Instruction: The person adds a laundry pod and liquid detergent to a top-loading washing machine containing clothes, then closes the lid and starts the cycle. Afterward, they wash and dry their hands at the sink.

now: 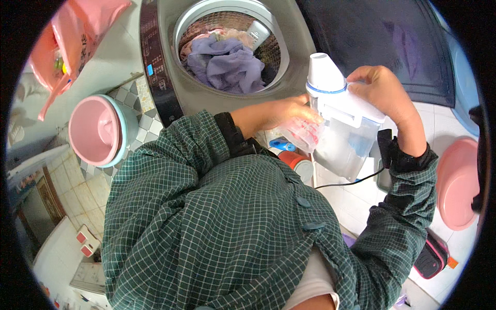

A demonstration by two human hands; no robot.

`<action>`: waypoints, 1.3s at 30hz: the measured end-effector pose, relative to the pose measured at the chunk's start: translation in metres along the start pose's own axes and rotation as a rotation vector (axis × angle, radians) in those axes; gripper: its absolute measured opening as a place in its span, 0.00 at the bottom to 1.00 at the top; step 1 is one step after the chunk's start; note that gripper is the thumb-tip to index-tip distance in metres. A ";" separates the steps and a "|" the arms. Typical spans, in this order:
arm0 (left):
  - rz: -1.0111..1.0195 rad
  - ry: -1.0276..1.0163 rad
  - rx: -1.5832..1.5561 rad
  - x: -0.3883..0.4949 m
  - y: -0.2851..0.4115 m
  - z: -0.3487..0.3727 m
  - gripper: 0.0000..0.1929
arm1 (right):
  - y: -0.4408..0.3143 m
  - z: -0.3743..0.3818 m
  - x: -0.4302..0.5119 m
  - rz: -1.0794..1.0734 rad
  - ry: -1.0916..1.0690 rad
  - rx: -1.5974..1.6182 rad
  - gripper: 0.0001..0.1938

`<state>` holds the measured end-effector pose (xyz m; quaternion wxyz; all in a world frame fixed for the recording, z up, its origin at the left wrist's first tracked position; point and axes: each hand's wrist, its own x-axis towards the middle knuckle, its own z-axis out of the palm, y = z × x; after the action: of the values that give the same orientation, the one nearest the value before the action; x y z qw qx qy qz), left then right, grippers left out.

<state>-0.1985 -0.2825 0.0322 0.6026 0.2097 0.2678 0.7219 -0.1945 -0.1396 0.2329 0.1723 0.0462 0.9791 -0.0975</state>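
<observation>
A clear plastic container with a white lid, a blue seal ring and a tapered white cap on its spout holds whitish contents. On the right part of its lid, my right hand rests with the fingers bent. My left hand grips a clear plastic cup with red print, close against the container's left side. Both stand out before the front edge of a top-loading washing machine. Inside its open drum lie purple cloth, paler pink cloth and a white plastic piece.
The machine's dark lid stands raised at the right. Nested pink and blue buckets are at the left, below a pink plastic bag. A pink basin sits at far right. A red can and a black cord lie near the container.
</observation>
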 end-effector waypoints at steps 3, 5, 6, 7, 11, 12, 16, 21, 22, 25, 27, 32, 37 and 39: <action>0.011 0.055 -0.125 -0.001 0.015 -0.010 0.27 | -0.013 -0.009 0.025 0.015 -0.061 0.036 0.11; 0.031 0.058 -0.181 -0.002 0.024 -0.014 0.25 | -0.021 -0.018 0.037 -0.058 -0.033 -0.057 0.11; 0.052 0.047 -0.187 -0.002 0.030 -0.016 0.24 | -0.025 -0.021 0.044 -0.096 -0.030 -0.063 0.11; 0.073 0.027 -0.195 -0.003 0.034 -0.018 0.24 | -0.028 -0.024 0.051 -0.135 -0.028 -0.065 0.11; 0.081 -0.029 -0.194 -0.014 0.045 -0.024 0.23 | -0.038 -0.024 0.079 -0.129 -0.163 -0.111 0.10; 0.073 -0.015 -0.200 -0.015 0.045 -0.024 0.22 | -0.038 -0.023 0.082 -0.115 -0.180 -0.136 0.10; 0.063 0.031 -0.246 -0.019 0.044 -0.034 0.19 | -0.042 -0.019 0.101 -0.147 -0.224 -0.172 0.10; 0.060 0.064 -0.342 -0.018 0.041 -0.048 0.15 | -0.050 -0.014 0.119 -0.164 -0.274 -0.206 0.10; 0.054 0.066 -0.345 -0.019 0.041 -0.051 0.15 | -0.052 -0.013 0.121 -0.165 -0.261 -0.220 0.10; 0.062 -0.018 -0.401 -0.021 0.040 -0.058 0.15 | -0.055 -0.012 0.127 -0.163 -0.252 -0.245 0.10; 0.092 -0.074 -0.463 -0.023 0.039 -0.060 0.15 | -0.060 -0.009 0.130 -0.168 -0.285 -0.176 0.10; 0.105 -0.001 -0.449 -0.031 0.041 -0.056 0.15 | -0.080 -0.007 0.131 -0.173 -0.341 -0.243 0.10; 0.259 0.003 -0.470 -0.030 0.056 -0.058 0.14 | -0.099 -0.027 0.128 -0.091 -0.090 -0.246 0.11; 0.311 -0.109 -0.554 -0.028 0.054 -0.059 0.15 | -0.102 -0.024 0.132 -0.071 -0.177 -0.234 0.10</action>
<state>-0.2708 -0.3254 0.0216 0.5329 0.1145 -0.0069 0.8384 -0.3386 -0.2262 0.2275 0.2586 -0.0175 0.9658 0.0077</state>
